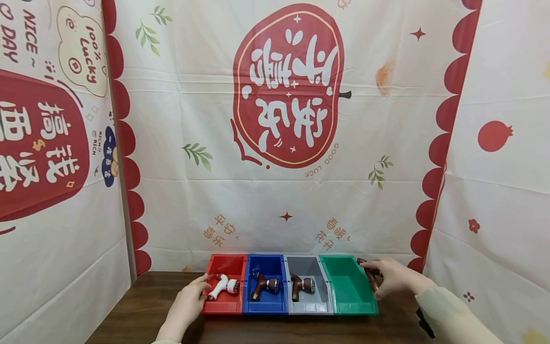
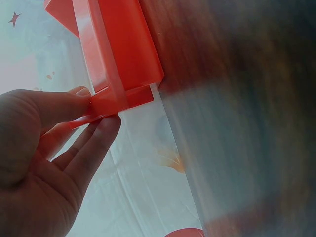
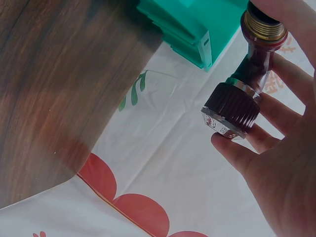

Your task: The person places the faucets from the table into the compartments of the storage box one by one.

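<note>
My left hand (image 1: 187,297) pinches the rim of the red bin (image 1: 228,306) between thumb and fingers, plain in the left wrist view, where the red rim (image 2: 106,101) shows. In my right hand (image 1: 394,276) is a dark brown tap (image 3: 254,69) with a brass thread and a ribbed knob, held beside the green bin's (image 1: 354,306) right wall. A white tap (image 1: 223,285) lies in the red bin. Brown taps lie in the blue bin (image 1: 265,307) and the grey bin (image 1: 311,307): one tap (image 1: 262,285) and another tap (image 1: 301,285). No tap shows in the green bin.
The joined bins stand in a row on a dark wooden table (image 1: 146,301). A printed cloth (image 1: 283,205) hangs behind the table, with more cloth at both sides. A black object (image 1: 424,322) shows by the right wrist.
</note>
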A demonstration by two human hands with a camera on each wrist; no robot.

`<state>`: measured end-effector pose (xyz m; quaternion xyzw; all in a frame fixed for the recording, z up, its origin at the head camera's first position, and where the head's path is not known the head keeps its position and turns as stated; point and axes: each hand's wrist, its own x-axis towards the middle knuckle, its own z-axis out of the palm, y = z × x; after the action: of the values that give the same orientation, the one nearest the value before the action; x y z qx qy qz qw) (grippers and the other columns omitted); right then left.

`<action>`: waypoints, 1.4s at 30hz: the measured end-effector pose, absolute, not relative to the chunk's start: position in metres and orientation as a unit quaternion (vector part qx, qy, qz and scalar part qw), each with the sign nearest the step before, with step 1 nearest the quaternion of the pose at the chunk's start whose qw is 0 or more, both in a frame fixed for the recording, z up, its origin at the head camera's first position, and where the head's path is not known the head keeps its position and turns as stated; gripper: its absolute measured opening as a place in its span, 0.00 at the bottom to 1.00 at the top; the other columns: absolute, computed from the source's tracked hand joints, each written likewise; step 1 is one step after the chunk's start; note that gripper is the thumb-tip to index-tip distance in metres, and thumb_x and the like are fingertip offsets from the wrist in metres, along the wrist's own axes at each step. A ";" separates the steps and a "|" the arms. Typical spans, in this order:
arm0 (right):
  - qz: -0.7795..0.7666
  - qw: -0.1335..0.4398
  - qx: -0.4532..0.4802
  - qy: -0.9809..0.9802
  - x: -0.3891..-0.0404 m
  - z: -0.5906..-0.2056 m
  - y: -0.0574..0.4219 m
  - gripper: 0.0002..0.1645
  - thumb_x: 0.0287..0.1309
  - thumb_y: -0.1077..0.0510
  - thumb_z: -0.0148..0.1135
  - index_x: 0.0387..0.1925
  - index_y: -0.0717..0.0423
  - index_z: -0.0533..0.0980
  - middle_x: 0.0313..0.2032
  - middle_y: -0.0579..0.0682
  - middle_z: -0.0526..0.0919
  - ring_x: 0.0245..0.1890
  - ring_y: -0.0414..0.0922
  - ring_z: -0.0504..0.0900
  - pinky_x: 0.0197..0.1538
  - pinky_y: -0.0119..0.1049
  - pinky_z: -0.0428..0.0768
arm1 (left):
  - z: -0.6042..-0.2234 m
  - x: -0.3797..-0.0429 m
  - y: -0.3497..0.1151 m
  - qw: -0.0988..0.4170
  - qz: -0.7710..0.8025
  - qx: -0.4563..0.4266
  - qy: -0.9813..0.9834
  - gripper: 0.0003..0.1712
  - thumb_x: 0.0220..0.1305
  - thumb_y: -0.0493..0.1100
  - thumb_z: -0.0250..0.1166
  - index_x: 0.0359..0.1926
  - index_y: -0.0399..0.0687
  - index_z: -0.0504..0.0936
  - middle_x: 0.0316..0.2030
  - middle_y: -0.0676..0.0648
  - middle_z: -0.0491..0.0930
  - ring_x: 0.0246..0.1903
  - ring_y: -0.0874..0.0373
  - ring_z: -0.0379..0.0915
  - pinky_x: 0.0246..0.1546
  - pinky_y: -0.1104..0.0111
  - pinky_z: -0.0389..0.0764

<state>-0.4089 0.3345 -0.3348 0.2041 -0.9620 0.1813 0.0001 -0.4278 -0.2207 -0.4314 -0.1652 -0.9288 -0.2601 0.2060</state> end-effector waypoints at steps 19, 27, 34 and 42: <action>0.173 0.000 0.226 -0.959 -0.418 -0.335 0.331 0.52 0.29 0.53 0.83 0.61 0.62 0.72 0.48 0.54 0.76 0.43 0.52 0.73 0.46 0.60 0.79 | -0.433 -0.429 -0.220 0.211 -0.259 -0.165 -0.928 0.11 0.52 0.27 0.66 0.38 0.39 0.85 0.56 0.37 0.77 0.53 0.43 0.76 0.51 0.49 0.76; 0.175 0.000 0.219 -0.960 -0.423 -0.334 0.328 0.54 0.28 0.52 0.83 0.62 0.61 0.71 0.50 0.54 0.76 0.44 0.52 0.72 0.45 0.58 0.80 | -0.433 -0.429 -0.220 0.213 -0.260 -0.165 -0.927 0.12 0.52 0.27 0.66 0.38 0.39 0.85 0.56 0.38 0.77 0.52 0.43 0.76 0.51 0.49 0.76; 0.177 0.000 0.193 -0.965 -0.425 -0.334 0.324 0.55 0.25 0.51 0.84 0.62 0.56 0.73 0.55 0.55 0.75 0.47 0.52 0.71 0.47 0.59 0.78 | -0.432 -0.429 -0.220 0.209 -0.260 -0.164 -0.928 0.12 0.52 0.27 0.66 0.39 0.39 0.85 0.56 0.38 0.77 0.53 0.43 0.76 0.51 0.49 0.76; 0.158 0.005 0.206 -0.966 -0.428 -0.329 0.318 0.53 0.27 0.51 0.83 0.62 0.58 0.73 0.55 0.59 0.74 0.50 0.55 0.70 0.48 0.61 0.77 | -0.432 -0.430 -0.220 0.207 -0.261 -0.159 -0.929 0.11 0.52 0.27 0.67 0.38 0.39 0.85 0.56 0.37 0.77 0.52 0.42 0.76 0.51 0.49 0.76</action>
<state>-0.4284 0.3177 -0.3291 0.2059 -0.9656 0.1585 0.0047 -0.4301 -0.2202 -0.4325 -0.1588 -0.9293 -0.2615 0.2070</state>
